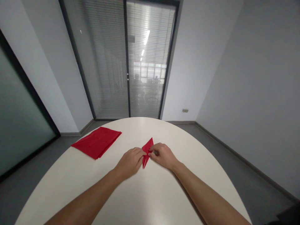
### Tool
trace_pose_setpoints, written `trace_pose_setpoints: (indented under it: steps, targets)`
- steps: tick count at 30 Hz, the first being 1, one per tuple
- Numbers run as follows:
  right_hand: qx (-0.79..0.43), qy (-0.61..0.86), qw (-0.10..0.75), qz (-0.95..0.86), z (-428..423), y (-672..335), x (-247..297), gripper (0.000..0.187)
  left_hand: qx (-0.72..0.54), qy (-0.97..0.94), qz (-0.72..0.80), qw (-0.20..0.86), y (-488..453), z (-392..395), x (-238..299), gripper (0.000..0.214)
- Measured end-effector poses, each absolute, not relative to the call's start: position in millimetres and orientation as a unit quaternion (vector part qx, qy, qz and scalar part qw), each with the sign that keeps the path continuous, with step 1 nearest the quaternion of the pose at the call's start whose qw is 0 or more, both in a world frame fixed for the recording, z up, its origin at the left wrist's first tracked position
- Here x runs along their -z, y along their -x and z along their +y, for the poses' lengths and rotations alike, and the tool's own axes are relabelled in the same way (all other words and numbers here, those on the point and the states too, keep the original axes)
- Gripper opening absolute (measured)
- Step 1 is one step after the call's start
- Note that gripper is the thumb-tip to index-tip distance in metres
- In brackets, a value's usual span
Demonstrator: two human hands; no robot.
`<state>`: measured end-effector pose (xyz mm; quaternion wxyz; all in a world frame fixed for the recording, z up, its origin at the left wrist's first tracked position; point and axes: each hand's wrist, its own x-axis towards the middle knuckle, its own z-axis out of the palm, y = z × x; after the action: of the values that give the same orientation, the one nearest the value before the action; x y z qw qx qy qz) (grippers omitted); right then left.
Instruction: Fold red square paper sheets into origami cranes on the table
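folded red paper [147,145], its near end split into narrow points, is held at the white table [140,200]. its left side is pinched by the left hand [131,161], its right side, between thumb and fingers, by the right hand [164,155]. farther left, larger red sheets [97,142] are stacked flat. beyond the table's curved rim, glass panels [110,62] with blinds [147,103] are seen.
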<state>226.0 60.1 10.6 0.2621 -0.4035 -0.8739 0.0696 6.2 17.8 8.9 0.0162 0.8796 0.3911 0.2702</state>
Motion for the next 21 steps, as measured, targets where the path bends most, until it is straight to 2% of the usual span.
trace_pose_setpoints:
  steps: [6,18,21]
  targets:
    - [-0.107,0.373,0.257,-0.885,57.3,-225.7,-10.5,0.02,-0.296,-0.881,0.367,0.035,-3.0,24.4,4.5,0.035]
    - [-0.186,0.357,0.248,-0.881,49.2,-225.2,-15.8,0.052,-0.249,-0.888,0.381,0.067,-0.2,23.1,4.3,0.046]
    - [-0.178,0.343,0.237,-0.891,50.6,-226.6,-12.6,0.065,-0.247,-0.889,0.379,0.066,0.1,24.3,5.8,0.047]
